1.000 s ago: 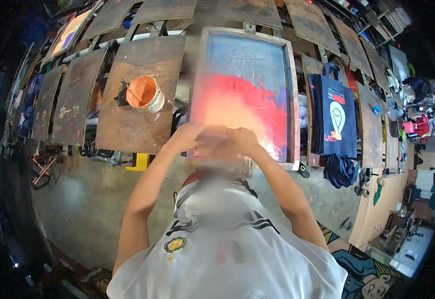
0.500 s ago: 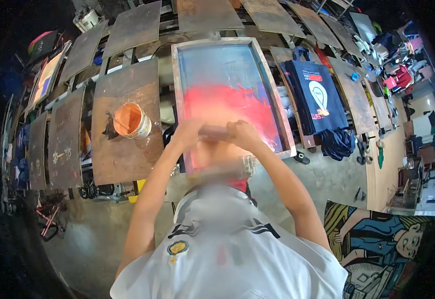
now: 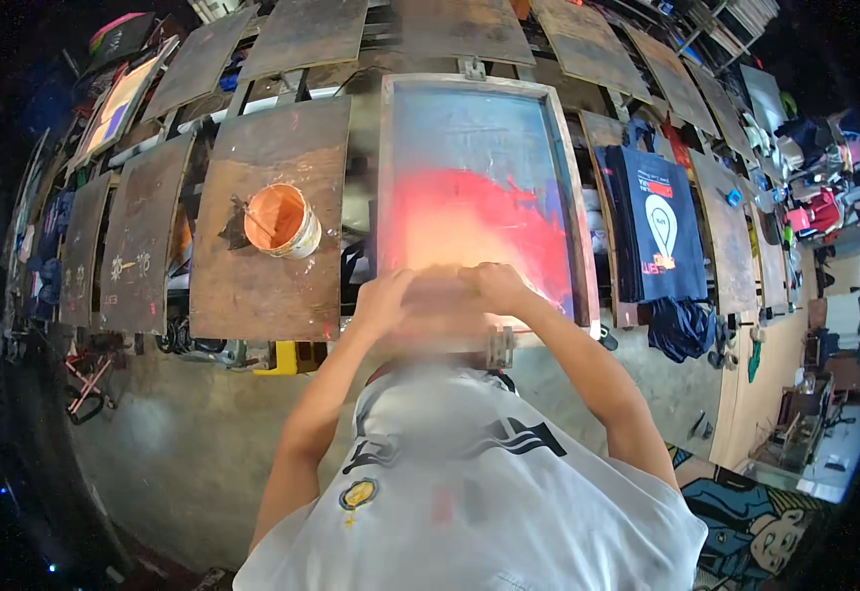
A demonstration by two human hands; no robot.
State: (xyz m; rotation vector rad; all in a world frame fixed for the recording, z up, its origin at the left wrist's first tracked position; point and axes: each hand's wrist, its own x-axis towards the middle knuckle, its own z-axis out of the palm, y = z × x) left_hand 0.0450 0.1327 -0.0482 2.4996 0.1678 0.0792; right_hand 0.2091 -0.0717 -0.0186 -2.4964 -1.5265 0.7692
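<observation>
A wooden-framed printing screen (image 3: 562,128) lies in front of me, with red ink (image 3: 449,207) spread over its nearer part and a bluish mesh beyond. Close to its near end, both hands grip a squeegee (image 3: 440,300), a brownish bar that is blurred. My left hand (image 3: 382,298) is closed round its left end. My right hand (image 3: 497,288) closes on the right end, fingers bent over the top. The squeegee's lower edge and the screen's near edge are hard to make out through the blur.
Left of the screen, an orange-stained bucket (image 3: 282,222) with a stick in it stands on a wooden board (image 3: 253,295). To the right lie dark printed tote bags (image 3: 656,217). More boards (image 3: 302,34) line the far side. A metal clamp (image 3: 500,348) shows near my body.
Both hands have drawn the squeegee nearer to me along the screen. The whole view has shifted, so the screen and bucket sit further right in the picture.
</observation>
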